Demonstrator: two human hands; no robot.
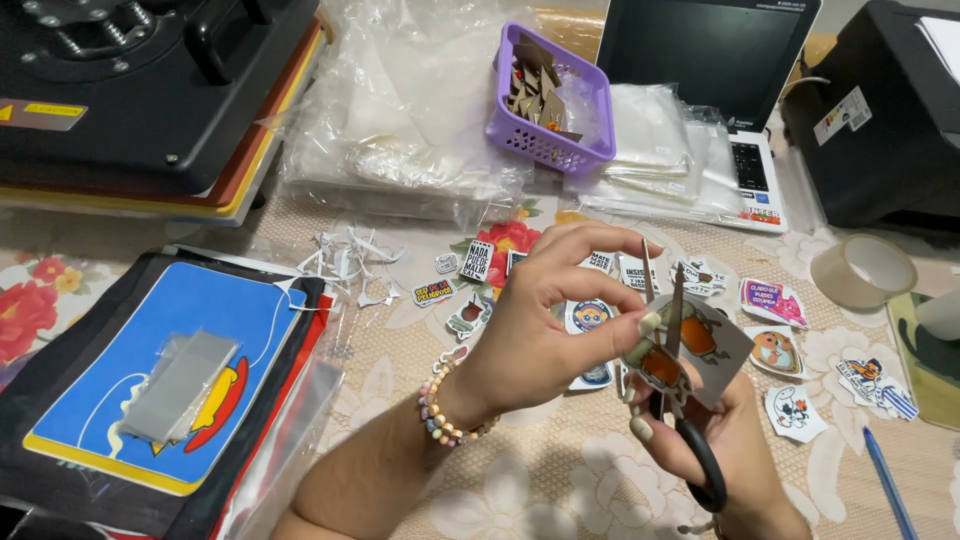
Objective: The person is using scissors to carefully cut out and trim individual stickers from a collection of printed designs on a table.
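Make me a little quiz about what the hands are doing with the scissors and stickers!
1. True or false: the right hand holds the black-handled scissors.
2. What does the left hand pinch? A) the roll of clear tape B) the sticker sheet C) the blue pen
3. Fill in: the purple ___ behind the cut-out stickers holds brown scraps.

Key
1. True; the blades stand in the sheet.
2. B
3. basket
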